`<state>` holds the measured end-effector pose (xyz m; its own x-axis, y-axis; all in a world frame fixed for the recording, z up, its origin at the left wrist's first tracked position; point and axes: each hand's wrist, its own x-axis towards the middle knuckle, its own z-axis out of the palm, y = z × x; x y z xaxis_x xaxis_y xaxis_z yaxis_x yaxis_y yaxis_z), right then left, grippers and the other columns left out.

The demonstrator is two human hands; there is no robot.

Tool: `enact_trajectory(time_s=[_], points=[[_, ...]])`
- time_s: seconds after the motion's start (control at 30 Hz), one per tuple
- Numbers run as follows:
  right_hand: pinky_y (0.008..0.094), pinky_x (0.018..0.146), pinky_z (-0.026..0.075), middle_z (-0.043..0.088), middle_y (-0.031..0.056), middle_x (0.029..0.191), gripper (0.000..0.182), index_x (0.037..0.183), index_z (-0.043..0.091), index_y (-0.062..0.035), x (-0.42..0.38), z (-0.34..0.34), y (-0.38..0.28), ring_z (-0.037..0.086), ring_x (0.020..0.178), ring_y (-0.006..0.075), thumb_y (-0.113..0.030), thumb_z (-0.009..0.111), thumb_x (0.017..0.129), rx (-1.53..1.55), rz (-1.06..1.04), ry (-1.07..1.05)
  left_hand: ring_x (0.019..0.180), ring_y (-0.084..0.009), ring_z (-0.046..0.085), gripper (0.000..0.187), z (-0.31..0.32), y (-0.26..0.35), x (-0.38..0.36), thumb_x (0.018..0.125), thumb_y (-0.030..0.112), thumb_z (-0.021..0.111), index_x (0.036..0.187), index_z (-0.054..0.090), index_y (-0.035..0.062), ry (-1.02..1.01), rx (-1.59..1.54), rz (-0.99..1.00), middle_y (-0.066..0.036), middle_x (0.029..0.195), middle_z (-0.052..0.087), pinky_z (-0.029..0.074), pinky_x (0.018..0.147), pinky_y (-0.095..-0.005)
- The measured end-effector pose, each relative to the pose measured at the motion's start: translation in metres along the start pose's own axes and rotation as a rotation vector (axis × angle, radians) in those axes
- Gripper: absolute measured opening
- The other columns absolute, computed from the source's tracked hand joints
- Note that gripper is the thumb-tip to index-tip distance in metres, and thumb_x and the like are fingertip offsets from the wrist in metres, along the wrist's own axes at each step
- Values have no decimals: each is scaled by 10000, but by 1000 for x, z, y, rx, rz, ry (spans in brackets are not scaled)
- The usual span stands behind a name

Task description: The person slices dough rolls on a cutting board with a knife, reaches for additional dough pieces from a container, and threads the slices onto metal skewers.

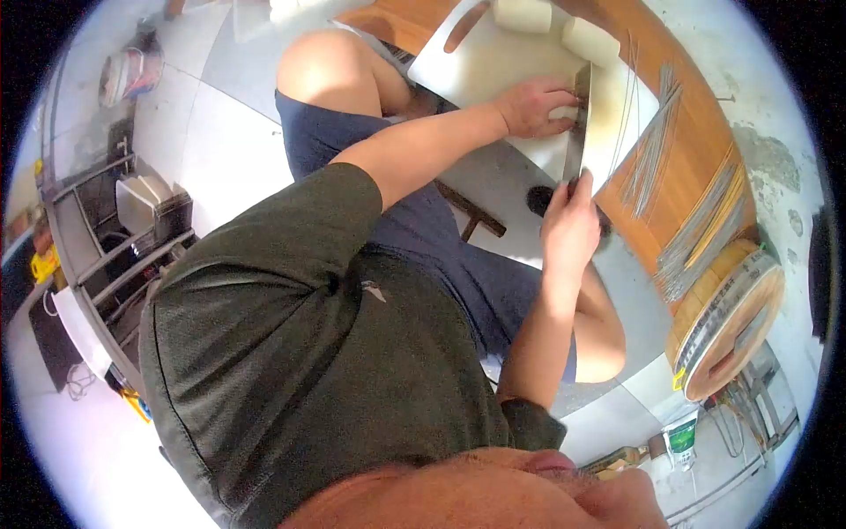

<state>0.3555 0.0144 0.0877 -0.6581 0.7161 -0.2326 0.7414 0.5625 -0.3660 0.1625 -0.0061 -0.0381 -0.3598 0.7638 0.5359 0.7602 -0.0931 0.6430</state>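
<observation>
A long knife (579, 132) lies across the white cutting board (493, 62), its blade running away from me. My right hand (571, 220) is closed around its handle at the near end. My left hand (535, 108) is over the board, beside the blade, with fingers stretched apart and fingertips at the blade. Whether anything lies under those fingers is hidden. Past the blade tip sits a pale cylindrical piece (590, 41), and another pale cylinder (523, 14) is farther left on the board.
The board rests on a brown wooden table (683, 167). Several thin metal rods (650, 145) lie to the right, with a larger bundle of rods (701, 234) nearer. A round wooden drum-like object (731, 322) stands at the lower right. A metal rack (110, 238) is on the left.
</observation>
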Motion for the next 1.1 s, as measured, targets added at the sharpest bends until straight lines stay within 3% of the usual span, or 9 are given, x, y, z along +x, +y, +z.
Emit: enact_trajectory(time_s=[0.17, 0.37, 0.57, 0.67, 0.77, 0.97, 1.07, 1.1], points=[[536, 776, 506, 679, 243, 1006, 382, 1309, 480, -50, 26, 10, -5, 640, 918, 451, -227, 527, 974, 77, -13, 66, 961, -330, 641, 342, 1, -7, -1, 782, 250, 747, 1060, 676, 64, 3, -43, 3, -126, 1081, 660, 541, 835, -403], [512, 758, 521, 677, 219, 1028, 388, 1312, 484, -60, -41, 11, 17, 652, 921, 426, -212, 557, 963, 86, 64, 24, 1036, -359, 627, 485, 4, -10, -6, 790, 293, 760, 1208, 620, 91, -24, 38, -29, -151, 1160, 645, 518, 907, -436], [490, 751, 530, 682, 216, 973, 394, 1315, 511, -39, -84, 2, 23, 661, 887, 413, -199, 580, 962, 116, 87, 51, 1174, -410, 534, 638, -8, 1, -6, 851, 378, 696, 1380, 464, 105, -103, 76, -117, -199, 1262, 580, 443, 1000, -479], [477, 745, 536, 683, 209, 966, 391, 1314, 517, -27, -92, -2, 14, 667, 869, 403, -175, 589, 959, 200, 42, 156, 1192, -413, 515, 612, -16, 6, -5, 858, 343, 695, 1365, 460, 94, -48, 84, -88, -212, 1282, 556, 435, 1007, -478], [473, 725, 540, 683, 207, 958, 396, 1318, 513, -20, -89, -10, -2, 671, 855, 393, -154, 593, 954, 245, 70, 153, 1076, -349, 574, 427, -24, 3, -12, 850, 258, 688, 1197, 551, 50, 71, 30, -134, -176, 1206, 571, 477, 939, -424], [470, 696, 542, 684, 200, 930, 398, 1310, 518, -25, -75, -5, -24, 672, 837, 392, -164, 604, 946, 187, -53, 206, 1019, -318, 583, 307, -29, 11, -27, 817, 86, 691, 1101, 581, 43, 67, -159, -241, -154, 1133, 577, 517, 858, -392], [479, 680, 541, 682, 207, 902, 388, 1302, 519, -31, -71, 4, -25, 667, 805, 399, -171, 598, 949, 161, -98, 211, 1012, -335, 581, 310, -24, 0, -26, 811, 69, 703, 1094, 581, 32, 140, 6, -19, -153, 1127, 580, 521, 854, -399], [482, 676, 541, 680, 210, 893, 386, 1303, 518, -34, -70, 6, -23, 666, 797, 401, -173, 594, 951, 151, -120, 215, 1016, -338, 580, 312, -22, 1, -28, 809, 70, 709, 1091, 581, 31, 138, -31, -57, -153, 1130, 581, 520, 858, -400]])
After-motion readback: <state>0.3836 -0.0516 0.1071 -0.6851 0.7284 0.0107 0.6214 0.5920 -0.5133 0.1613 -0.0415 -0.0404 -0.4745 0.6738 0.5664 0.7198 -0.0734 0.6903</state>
